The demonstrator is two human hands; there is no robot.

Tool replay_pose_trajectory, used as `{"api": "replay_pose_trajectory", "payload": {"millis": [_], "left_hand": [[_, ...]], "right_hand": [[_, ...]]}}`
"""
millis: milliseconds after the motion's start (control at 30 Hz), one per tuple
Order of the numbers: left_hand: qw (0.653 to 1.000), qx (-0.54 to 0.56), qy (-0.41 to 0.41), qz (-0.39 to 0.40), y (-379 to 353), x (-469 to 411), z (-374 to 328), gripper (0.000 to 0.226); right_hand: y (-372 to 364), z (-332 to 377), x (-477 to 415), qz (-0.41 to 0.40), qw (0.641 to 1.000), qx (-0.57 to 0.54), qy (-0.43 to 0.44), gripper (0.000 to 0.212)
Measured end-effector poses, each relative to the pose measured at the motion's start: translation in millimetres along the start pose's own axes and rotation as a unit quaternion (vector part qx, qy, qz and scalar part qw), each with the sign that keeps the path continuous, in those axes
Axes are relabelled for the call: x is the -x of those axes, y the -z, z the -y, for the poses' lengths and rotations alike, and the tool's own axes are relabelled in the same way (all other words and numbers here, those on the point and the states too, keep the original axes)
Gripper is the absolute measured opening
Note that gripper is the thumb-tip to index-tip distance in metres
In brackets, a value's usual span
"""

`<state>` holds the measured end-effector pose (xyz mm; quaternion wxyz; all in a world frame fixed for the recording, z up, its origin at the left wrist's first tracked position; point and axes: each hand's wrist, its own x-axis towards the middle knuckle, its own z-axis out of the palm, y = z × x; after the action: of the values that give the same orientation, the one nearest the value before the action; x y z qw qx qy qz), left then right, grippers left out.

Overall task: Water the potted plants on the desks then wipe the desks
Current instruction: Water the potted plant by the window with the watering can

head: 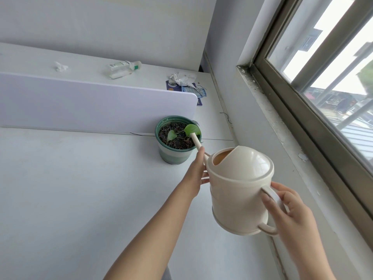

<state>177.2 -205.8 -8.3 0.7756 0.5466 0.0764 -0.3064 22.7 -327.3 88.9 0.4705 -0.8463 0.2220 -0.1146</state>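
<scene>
- Right hand (290,209) wrapped around the handle of the cream watering can (240,190); fingers through the loop, thumb along the top of it.
- Left hand (196,174) steadies the can at its front, palm against the body, index finger laid up the base of the spout (196,140); looks more like a brace than a full grip.
- Can tilted forward, held off the table (70,188) between the two hands.
- Spout tip sits over the soil of the green potted plant (177,139), just ahead of the left hand; water stream not discernible.
- Pot stands on the table against the end of the lavender divider (96,106), two green leaves showing.
- Beyond the divider, far ahead of both hands: a bottle (124,68) on its side, crumpled tissues (182,77), blue cards.
- Window (327,63) to the right of the right hand.
</scene>
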Motion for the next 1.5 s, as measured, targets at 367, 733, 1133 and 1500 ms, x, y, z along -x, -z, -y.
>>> {"api": "replay_pose_trajectory", "payload": {"millis": [367,733,1133,1500], "left_hand": [[0.998,-0.047,0.041,0.011,-0.9,22.3,28.3,0.055],[0.993,-0.082,0.082,-0.018,16.2,85.5,77.8,0.045],[0.995,-0.062,0.057,-0.051,12.7,118.9,102.2,0.030],[0.996,-0.055,0.034,-0.061,11.6,128.8,105.2,0.025]], "right_hand": [[15.3,-26.8,21.7,0.016,0.999,0.003,-0.041,0.019],[21.0,-75.0,66.3,0.024,0.992,0.006,-0.123,0.014],[12.0,-127.6,99.1,0.022,0.979,0.005,-0.204,0.025],[12.4,-129.0,111.8,0.050,0.978,0.001,-0.205,0.018]]}}
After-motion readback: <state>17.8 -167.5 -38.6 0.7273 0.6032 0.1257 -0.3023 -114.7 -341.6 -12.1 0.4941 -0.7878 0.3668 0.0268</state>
